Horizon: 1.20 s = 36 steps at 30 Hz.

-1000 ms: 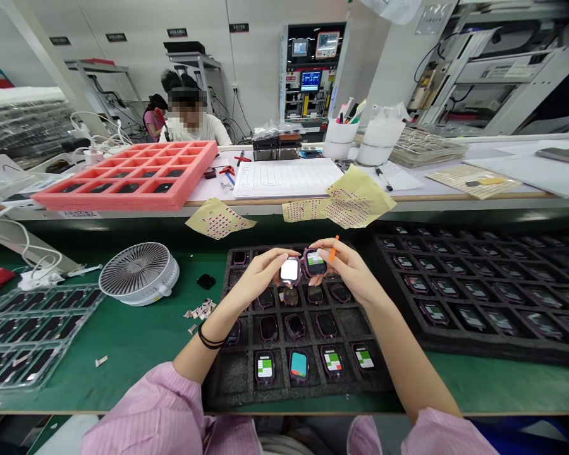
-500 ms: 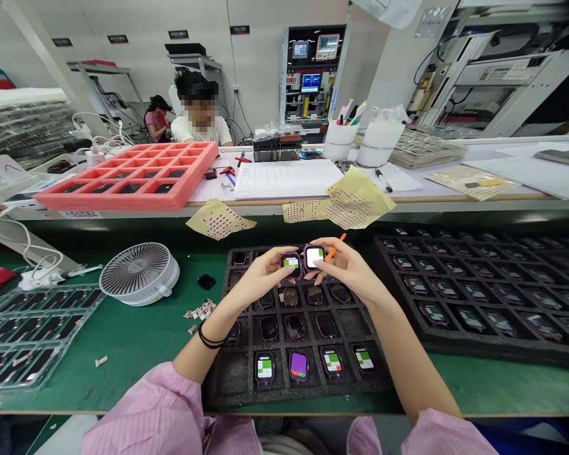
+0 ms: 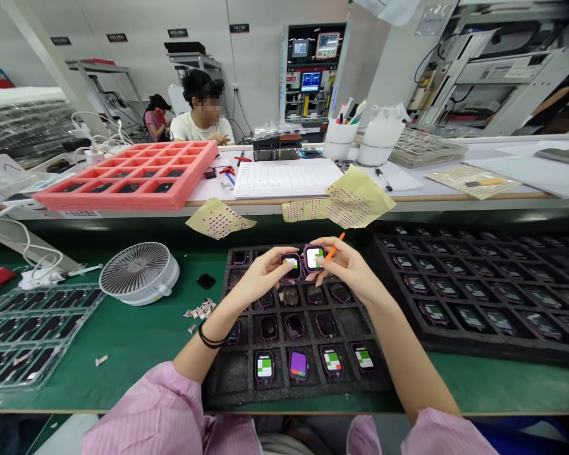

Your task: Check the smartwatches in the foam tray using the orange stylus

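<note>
Well, the left hand [image 3: 264, 276] pinches a small purple watch [image 3: 290, 266] by its edges. The right hand [image 3: 347, 267] pinches a second watch [image 3: 314, 258] and also holds an orange stick [image 3: 332, 251], which points up and away. Both watches lie flat, just beside each other, above a bumpy black foam tray [image 3: 228, 373] on the green worktop [image 3: 137, 341].
</note>
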Tool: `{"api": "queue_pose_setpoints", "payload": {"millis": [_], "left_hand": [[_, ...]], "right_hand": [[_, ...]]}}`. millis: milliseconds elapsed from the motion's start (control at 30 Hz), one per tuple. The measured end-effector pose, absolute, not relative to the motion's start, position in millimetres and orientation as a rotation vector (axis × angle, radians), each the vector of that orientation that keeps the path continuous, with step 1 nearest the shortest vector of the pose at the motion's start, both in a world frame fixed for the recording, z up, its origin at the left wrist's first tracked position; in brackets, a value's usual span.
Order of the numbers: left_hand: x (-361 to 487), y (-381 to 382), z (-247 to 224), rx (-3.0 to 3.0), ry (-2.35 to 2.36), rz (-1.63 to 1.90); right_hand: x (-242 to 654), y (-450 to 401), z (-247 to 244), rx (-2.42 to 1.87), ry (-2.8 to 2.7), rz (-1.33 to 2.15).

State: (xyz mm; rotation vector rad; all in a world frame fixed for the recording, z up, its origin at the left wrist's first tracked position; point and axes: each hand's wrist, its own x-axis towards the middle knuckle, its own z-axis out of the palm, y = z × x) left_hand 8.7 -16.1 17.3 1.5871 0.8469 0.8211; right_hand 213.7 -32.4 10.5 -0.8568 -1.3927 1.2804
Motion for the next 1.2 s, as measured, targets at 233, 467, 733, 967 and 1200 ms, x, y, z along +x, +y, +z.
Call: {"api": "queue_pose_setpoints", "payload": {"millis": [233,467,733,967,1200], "left_hand": [[9.6,-15.3,15.8,1.570,0.817,0.835],[8.4,-15.1,18.4,1.624,0.868,0.816],[9.0,-14.9,14.5,1.588,0.800,0.824],[7.5,-14.0,17.9,1.606,0.867,0.845],[6.4,-11.2,13.9,1.594,0.858,0.838]], "right_hand": [[213.7,-33.0,12.1,-0.854,-1.395,1.277],[212.7,-33.1,14.2,-0.868,-1.385,1.275],[213.8,-32.4,10.9,-0.857,-1.394,1.276],[213.9,-32.4,12.9,-0.868,-1.381,1.303],[216.3,-33.1,12.9,-0.823,-1.451,1.318]]}}
